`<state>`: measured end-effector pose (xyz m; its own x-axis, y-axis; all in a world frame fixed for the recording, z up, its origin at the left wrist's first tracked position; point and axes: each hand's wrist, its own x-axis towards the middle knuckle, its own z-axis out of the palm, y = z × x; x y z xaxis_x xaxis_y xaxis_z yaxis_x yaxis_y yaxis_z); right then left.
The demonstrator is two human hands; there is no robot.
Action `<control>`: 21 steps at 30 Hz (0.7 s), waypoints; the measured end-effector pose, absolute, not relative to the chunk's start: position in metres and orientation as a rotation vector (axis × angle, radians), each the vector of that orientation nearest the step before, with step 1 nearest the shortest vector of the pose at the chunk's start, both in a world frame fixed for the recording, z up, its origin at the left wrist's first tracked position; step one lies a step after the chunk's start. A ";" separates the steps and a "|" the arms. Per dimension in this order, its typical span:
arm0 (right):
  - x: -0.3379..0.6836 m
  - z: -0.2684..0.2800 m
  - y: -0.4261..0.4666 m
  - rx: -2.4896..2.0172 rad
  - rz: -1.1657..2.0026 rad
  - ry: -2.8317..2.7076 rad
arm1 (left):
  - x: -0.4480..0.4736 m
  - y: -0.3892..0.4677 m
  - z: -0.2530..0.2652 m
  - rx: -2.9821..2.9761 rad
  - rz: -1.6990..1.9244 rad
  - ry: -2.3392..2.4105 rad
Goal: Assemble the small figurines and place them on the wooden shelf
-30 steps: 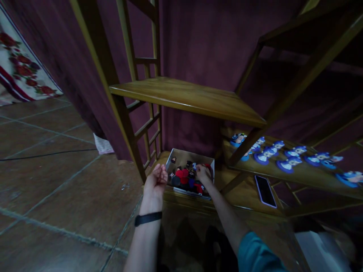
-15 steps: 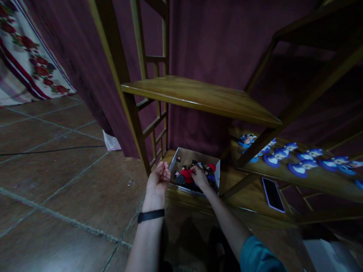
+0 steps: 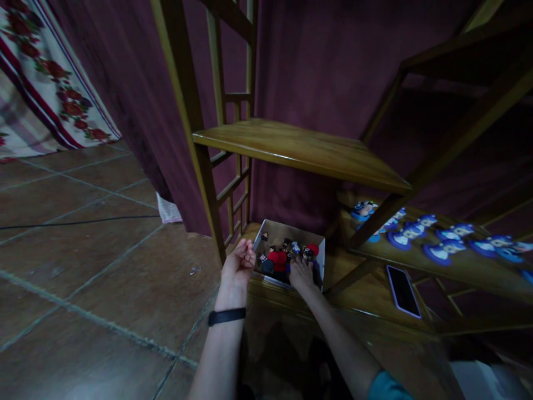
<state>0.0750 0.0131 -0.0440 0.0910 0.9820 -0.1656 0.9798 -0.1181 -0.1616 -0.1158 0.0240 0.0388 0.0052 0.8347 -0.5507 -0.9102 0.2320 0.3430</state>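
A shallow cardboard box (image 3: 260, 236) with pale walls stands on the low wooden shelf, holding a jumble of small figurines (image 3: 277, 258) in red, black and blue. My right hand (image 3: 300, 271) is down inside the box, fingers spread over the figurines; nothing is seen gripped in it. Beside the box's left wall, my left hand (image 3: 239, 261) is held palm up with loosely bent fingers, and no object shows in it. A dark band (image 3: 227, 316) circles my left wrist.
Several blue-and-white figurines (image 3: 443, 250) lie in rows on the shelf to the right. A phone (image 3: 403, 290) rests on the lower board. Above the box juts a wooden shelf board (image 3: 300, 150). A slanted post (image 3: 381, 219) stands between box and figurines.
My right hand has shifted right and nearer within the box, away from the red figurine, its fingers now spread. My left hand stays beside the box. The view has moved slightly.
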 end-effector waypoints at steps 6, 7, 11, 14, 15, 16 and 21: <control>0.079 -0.036 0.013 -2.264 0.394 -2.009 | -0.112 0.023 0.040 -0.111 1.354 0.738; 0.081 -0.034 0.012 -2.212 0.382 -1.988 | -0.111 0.023 0.040 -0.105 1.352 0.746; 0.091 -0.027 0.008 -1.921 0.501 -1.733 | -0.099 0.021 0.038 -0.047 1.325 0.807; 0.095 -0.020 0.000 -1.627 0.592 -1.493 | -0.080 0.015 0.034 0.042 1.223 0.879; 0.095 -0.017 -0.004 -1.541 0.602 -1.446 | -0.072 0.011 0.032 0.081 1.156 0.906; 0.094 -0.014 -0.007 -1.475 0.604 -1.416 | -0.064 0.008 0.030 0.121 1.086 0.927; 0.082 0.005 -0.026 -1.409 0.505 -1.473 | -0.034 -0.005 0.019 0.215 0.863 0.873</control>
